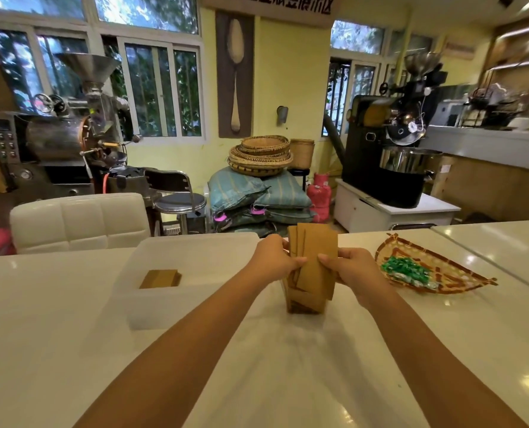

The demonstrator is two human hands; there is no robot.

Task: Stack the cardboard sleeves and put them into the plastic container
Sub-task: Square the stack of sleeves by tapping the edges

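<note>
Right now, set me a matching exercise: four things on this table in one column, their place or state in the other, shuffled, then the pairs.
Things:
1. bundle of cardboard sleeves
2. small sleeve stack
3. green wrapped sweets
4. plastic container

Places or states:
A. lying in the woven tray
B. held upright between left hand and right hand
C. lying flat inside the container
D. standing open on the white table, left of the hands

Pairs: 1-B, 2-C, 3-A, 4-D
</note>
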